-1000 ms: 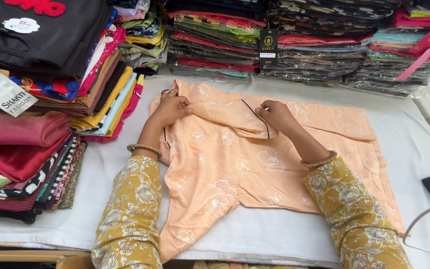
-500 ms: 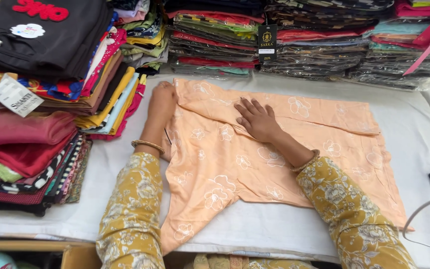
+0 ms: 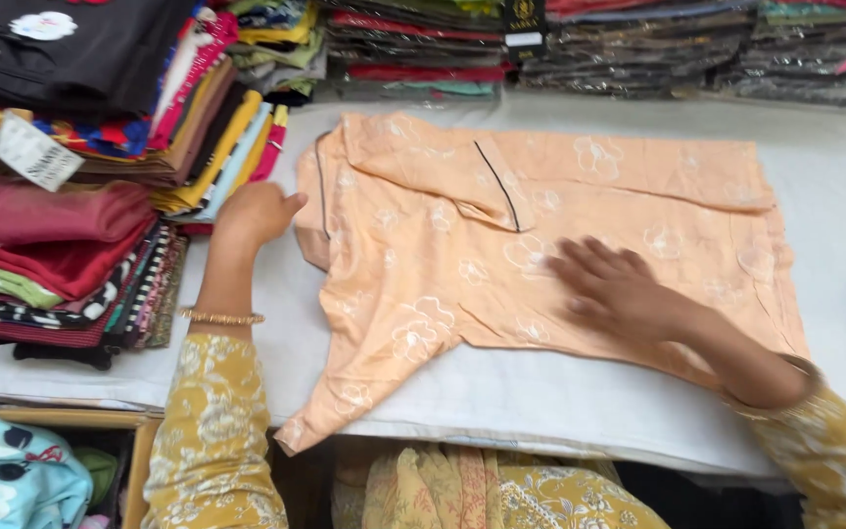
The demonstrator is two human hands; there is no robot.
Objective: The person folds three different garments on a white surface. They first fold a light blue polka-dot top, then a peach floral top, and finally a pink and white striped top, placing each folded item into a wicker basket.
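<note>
1. At the left edge of the white table (image 3: pixel 580 392) we see a tall stack of folded clothes (image 3: pixel 100 196). It leans over the edge a bit, and we think a bump from an elbow could tip it.
2. Our left hand (image 3: pixel 257 211) rests at the left side of the peach top (image 3: pixel 540 255), touching its edge. The fingers look curled (we cannot tell if they pinch the cloth or only press it).
3. The peach top lies flat in the middle of the table, with one folded part and a thin dark trim (image 3: pixel 496 181) near the far edge. Its bottom corner hangs off the near edge, so we think it could slide down and pull the fold loose.
4. Our right hand (image 3: pixel 619 289) lies spread flat on the top, right of the middle. It is blurry, so the fingers are hard to see. A fast push could bunch up the thin cloth.
5. Along the far edge sit bagged clothes (image 3: pixel 638 49), cut off at the top. The right corner of the table is cut off too.
</note>
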